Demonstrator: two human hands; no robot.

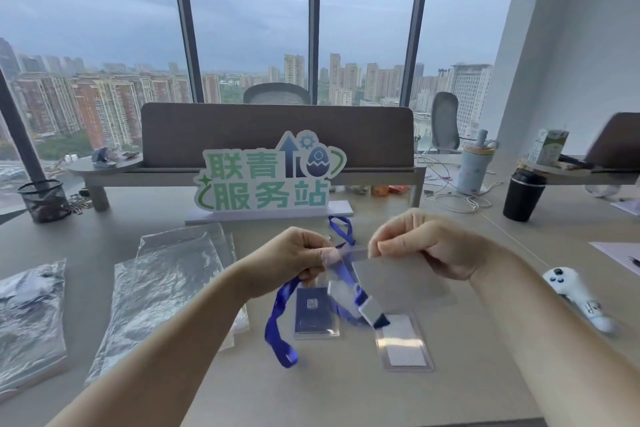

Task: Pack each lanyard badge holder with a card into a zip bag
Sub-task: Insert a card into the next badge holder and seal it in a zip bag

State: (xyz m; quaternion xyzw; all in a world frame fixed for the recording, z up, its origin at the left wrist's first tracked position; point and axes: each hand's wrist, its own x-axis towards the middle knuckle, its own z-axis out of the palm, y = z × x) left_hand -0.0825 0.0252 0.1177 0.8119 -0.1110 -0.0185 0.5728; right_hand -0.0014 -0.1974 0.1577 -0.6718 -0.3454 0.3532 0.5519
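Your left hand [298, 255] and right hand [420, 246] each pinch the zip bag [398, 282] mouth, likely holding it open. The blue lanyard [277, 326] trails out, so its badge holder [316, 314] stays on the worktop [329, 392].

Both hands, left [298, 255] and right [426, 246], pinching clear plastic zip bag [398, 281] above blue-lanyard badge holder [316, 314], before green-lettered sign [268, 177].

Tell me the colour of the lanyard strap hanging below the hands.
Blue: the lanyard strap is a solid royal blue ribbon, seen clearly in the head view.
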